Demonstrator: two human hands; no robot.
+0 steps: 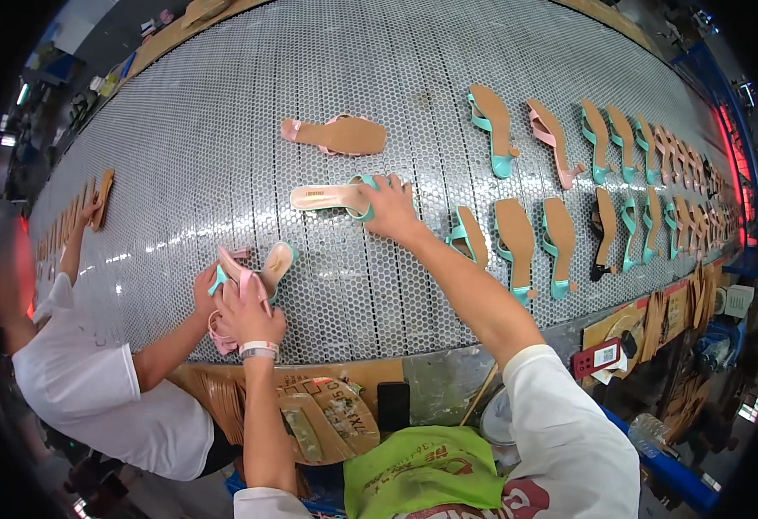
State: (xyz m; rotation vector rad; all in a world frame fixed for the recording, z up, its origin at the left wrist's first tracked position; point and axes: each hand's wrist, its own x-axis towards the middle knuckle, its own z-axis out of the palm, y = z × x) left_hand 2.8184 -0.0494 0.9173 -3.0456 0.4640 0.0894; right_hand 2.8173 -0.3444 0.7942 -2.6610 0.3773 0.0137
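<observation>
Perforated grey metal is stretching across the whole view as a wide conveyor belt (223,156), curving under the fisheye lens, with a worn wooden counter (370,374) edging it along the near side. At the far left, a co-worker in a white shirt (93,389) is leaning over the belt, one arm reaching toward a tan sole (102,199) near the far edge and the other hand (206,290) touching a cluster of shoes. Just right of that, the person's left hand (252,318) is closing around a pink strappy sandal (227,307), fingers curled over its straps, with a teal-and-cream sandal (277,261) lying against it on the belt. Further right and higher up, a pink-strapped sandal with a tan sole (337,134) is lying alone. Below it, the right hand (392,210) is reaching out over the belt, fingers bent and pinching the teal heel end of a cream-soled sandal (331,197) that is resting flat on the mesh. To the right, rows of teal sandals (517,242) and a pink one (552,138) are lying sole-up, well apart from both hands, thinning into the distance. On the counter edge, a green cloth (422,471) and a red phone (597,356) are sitting near the person's body.
</observation>
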